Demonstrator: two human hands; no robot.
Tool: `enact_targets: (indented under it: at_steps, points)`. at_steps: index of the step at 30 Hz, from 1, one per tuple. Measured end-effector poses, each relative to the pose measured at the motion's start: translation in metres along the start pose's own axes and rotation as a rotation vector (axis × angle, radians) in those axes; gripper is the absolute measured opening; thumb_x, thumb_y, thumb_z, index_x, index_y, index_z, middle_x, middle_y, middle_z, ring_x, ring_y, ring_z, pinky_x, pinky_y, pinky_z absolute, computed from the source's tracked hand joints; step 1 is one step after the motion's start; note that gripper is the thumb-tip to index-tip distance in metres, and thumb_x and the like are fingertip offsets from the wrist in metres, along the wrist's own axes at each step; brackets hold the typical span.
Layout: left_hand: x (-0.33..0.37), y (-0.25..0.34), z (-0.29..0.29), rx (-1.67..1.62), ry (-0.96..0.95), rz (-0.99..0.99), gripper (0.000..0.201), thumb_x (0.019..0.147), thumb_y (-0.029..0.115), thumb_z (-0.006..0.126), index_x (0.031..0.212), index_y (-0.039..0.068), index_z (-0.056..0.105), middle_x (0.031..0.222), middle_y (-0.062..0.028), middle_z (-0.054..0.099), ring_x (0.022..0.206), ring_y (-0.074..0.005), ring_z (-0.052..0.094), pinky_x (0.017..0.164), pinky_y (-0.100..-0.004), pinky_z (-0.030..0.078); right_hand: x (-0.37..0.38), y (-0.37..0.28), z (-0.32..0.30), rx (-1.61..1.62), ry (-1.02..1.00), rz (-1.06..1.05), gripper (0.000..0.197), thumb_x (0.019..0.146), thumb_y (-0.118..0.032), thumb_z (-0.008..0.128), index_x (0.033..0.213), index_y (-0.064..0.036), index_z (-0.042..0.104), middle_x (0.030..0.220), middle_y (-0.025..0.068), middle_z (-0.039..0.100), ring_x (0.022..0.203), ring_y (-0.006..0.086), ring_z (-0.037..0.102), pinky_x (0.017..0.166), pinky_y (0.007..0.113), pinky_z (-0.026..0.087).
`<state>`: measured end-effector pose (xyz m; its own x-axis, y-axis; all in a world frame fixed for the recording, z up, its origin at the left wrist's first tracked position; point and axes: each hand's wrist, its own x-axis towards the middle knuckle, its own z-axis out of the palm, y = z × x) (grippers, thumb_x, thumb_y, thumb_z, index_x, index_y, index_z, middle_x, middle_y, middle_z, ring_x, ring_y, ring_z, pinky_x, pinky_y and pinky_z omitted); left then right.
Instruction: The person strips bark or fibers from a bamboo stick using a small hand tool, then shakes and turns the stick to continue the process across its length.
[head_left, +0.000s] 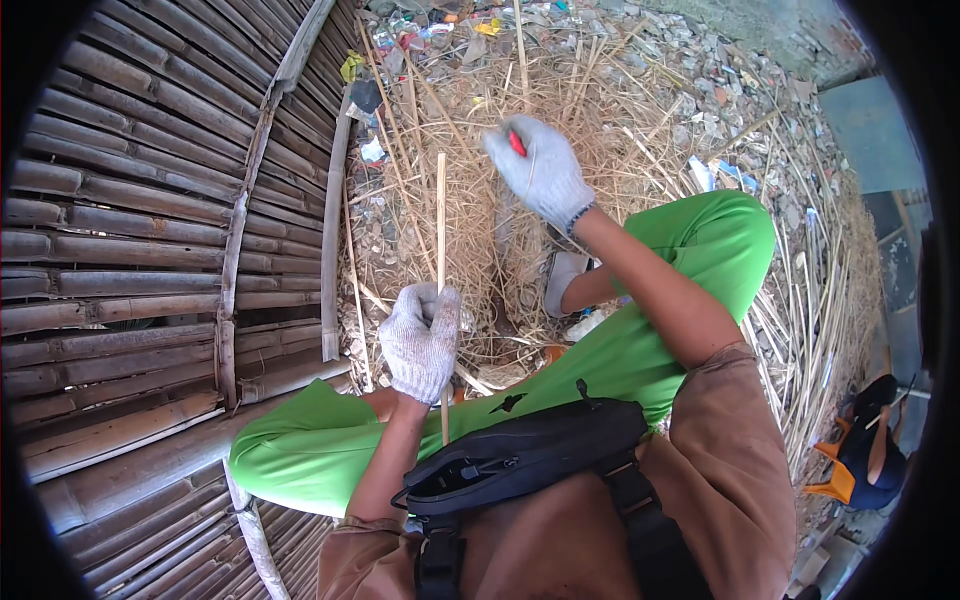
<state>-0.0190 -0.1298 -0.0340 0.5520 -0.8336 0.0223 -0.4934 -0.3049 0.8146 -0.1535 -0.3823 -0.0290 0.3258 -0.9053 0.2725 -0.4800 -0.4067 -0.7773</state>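
Head view: your left hand (420, 338), gloved, sits just left of centre in the lower half of the frame with its fingers curled and the strip (441, 220) grasped between thumb and fingers. The strip stands nearly upright in the picture, its free end well above your glove and its lower part running down past your wrist to the bag (530, 450), where the very end is hidden.

Your right hand (540, 172), also gloved, is in the upper middle, apart from the strip, fingers bent around a red piece (517, 144); the rest of that piece is too covered to make out. Loose shavings (470, 230) lie beneath both hands.

Expect the strip to be light and springy, stiff along its length but likely to whip at the free end or split along the grain. Its edges may be sharp and its face slick against knit fabric, so a firm pinch on the flat sides, close to where any force lands, should steady it best.
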Motion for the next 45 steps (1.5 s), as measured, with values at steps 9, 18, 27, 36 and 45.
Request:
enact_targets:
  at_steps: [9, 18, 27, 36, 45]
  points:
    - [-0.005, 0.009, 0.003, 0.080, 0.022, 0.084, 0.025, 0.101, 0.027, 0.083, 0.100, 0.005, 0.071, 0.066, -0.0071, 0.066, 0.056, -0.0179, 0.062, 0.059, -0.0369, 0.055, -0.018, 0.006, 0.020, -0.395, -0.202, -0.277, 0.040, 0.099, -0.048, 0.072, 0.096, -0.0084, 0.067, 0.082, 0.0195, 0.074, 0.076, 0.0438, 0.075, 0.068, 0.054, 0.060]
    - [-0.002, 0.005, 0.004, 0.093, 0.025, 0.095, 0.023, 0.100, 0.027, 0.082, 0.099, 0.006, 0.073, 0.068, -0.0105, 0.071, 0.057, -0.0243, 0.067, 0.060, -0.0399, 0.056, -0.010, 0.001, 0.005, 0.068, -0.394, 0.066, 0.075, 0.101, -0.073, 0.064, 0.098, 0.0010, 0.075, 0.089, 0.0244, 0.074, 0.087, 0.0346, 0.074, 0.082, 0.048, 0.058]
    - [-0.002, -0.005, 0.005, 0.222, 0.022, 0.199, 0.028, 0.103, 0.030, 0.081, 0.107, 0.003, 0.074, 0.071, -0.0100, 0.072, 0.060, -0.0197, 0.068, 0.063, -0.0366, 0.056, -0.012, 0.000, 0.015, 0.180, -0.530, -0.037, 0.054, 0.103, -0.052, 0.071, 0.097, 0.0016, 0.074, 0.076, 0.0155, 0.069, 0.073, 0.0253, 0.065, 0.072, 0.045, 0.054]
    - [0.021, 0.003, -0.003, -0.612, -0.278, -0.372, 0.030, 0.110, 0.031, 0.073, 0.118, 0.001, 0.071, 0.079, -0.0027, 0.067, 0.057, -0.0092, 0.058, 0.052, -0.0263, 0.049, -0.011, -0.030, -0.008, 0.442, -0.459, 0.432, 0.053, 0.105, -0.055, 0.071, 0.118, -0.0044, 0.074, 0.074, -0.0031, 0.059, 0.060, 0.0088, 0.057, 0.051, 0.028, 0.047]
    - [0.011, 0.018, -0.009, -0.863, -0.549, -0.418, 0.034, 0.114, 0.031, 0.066, 0.123, -0.002, 0.070, 0.070, 0.0019, 0.057, 0.053, -0.0075, 0.050, 0.047, -0.0252, 0.041, 0.028, -0.004, -0.018, 0.754, -0.306, 0.402, 0.041, 0.107, -0.048, 0.073, 0.107, -0.0068, 0.072, 0.071, -0.0034, 0.058, 0.052, 0.0096, 0.053, 0.047, 0.028, 0.046]
